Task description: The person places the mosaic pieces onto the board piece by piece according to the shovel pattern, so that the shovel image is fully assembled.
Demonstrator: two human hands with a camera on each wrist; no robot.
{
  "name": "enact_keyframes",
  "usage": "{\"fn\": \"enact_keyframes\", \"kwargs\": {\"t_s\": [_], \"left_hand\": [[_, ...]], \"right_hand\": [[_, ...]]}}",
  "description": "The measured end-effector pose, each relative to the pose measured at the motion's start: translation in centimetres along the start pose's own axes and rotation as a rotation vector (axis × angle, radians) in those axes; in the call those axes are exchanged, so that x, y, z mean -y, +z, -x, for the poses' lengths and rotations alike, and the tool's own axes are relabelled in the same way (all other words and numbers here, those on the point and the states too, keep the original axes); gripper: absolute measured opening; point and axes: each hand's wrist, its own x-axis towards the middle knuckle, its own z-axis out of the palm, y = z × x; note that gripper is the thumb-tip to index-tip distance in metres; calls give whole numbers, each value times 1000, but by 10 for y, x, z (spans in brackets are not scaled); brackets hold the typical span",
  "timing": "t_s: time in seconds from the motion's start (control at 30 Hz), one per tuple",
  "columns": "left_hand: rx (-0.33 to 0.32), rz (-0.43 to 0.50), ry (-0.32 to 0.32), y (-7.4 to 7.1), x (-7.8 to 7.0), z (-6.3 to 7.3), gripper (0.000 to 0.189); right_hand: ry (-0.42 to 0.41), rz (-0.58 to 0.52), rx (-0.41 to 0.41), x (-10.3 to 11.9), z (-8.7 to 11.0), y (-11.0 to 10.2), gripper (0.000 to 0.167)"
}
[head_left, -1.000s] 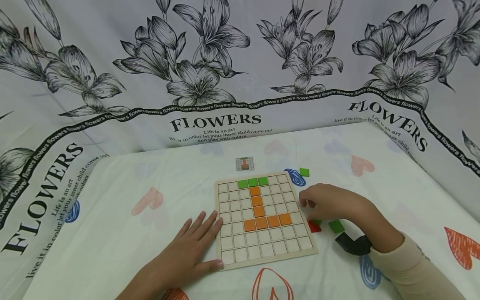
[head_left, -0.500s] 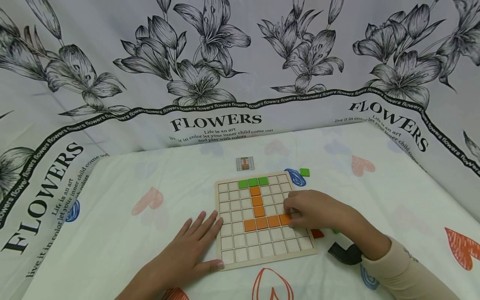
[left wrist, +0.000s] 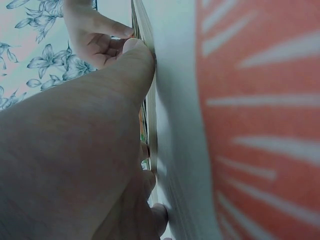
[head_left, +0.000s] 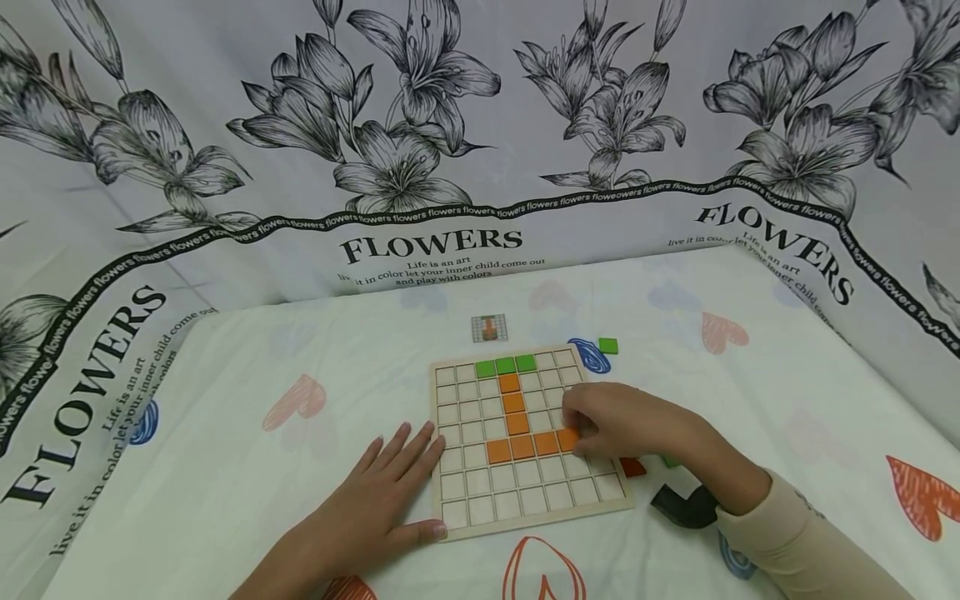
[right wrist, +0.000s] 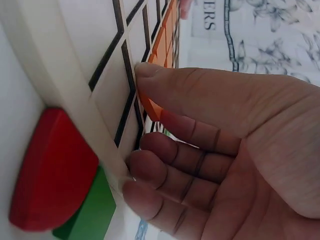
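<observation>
A wooden grid board (head_left: 504, 527) lies on the cloth with square tiles in its cells. Three green tiles (head_left: 506, 365) fill part of its far row. Orange tiles run down in a column (head_left: 513, 402) and meet an orange row. My right hand (head_left: 637, 425) reaches over the board's right side, thumb and index finger pinching the orange tile (right wrist: 151, 107) at the row's right end; its other fingers curl near the rim. Flat on the cloth, my left hand (head_left: 378, 492) spreads its fingers against the board's left edge, its thumb at the near corner. Its wrist view shows that edge from low down.
Beyond the board lies a small picture card (head_left: 489, 328), with a loose green tile (head_left: 608, 346) to its right. A red piece (right wrist: 55, 170) with a rounded edge and a green piece (right wrist: 90, 207) sit by the right rim. A black curved piece (head_left: 686, 507) lies near the right sleeve.
My right hand has moved left from the loose pieces beside the board onto the orange row's right end, then settled there. The left hand stays put.
</observation>
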Motion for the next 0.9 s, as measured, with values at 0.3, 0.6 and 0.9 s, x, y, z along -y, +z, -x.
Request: {"fn": "enact_keyframes", "kwargs": {"t_s": [0.3,0.6,0.9], "left_hand": [[-29,-6,20,1,2,0,87],[-31,-1,23,0,1,1,86],[-28,4,19,0,1,1,86]], "right_hand": [[-159,-131,6,-7,-2,0,21],[-160,-238,-2,-12,-2,-2,19],[-163,-359,-29,-4,-5,3,15]]}}
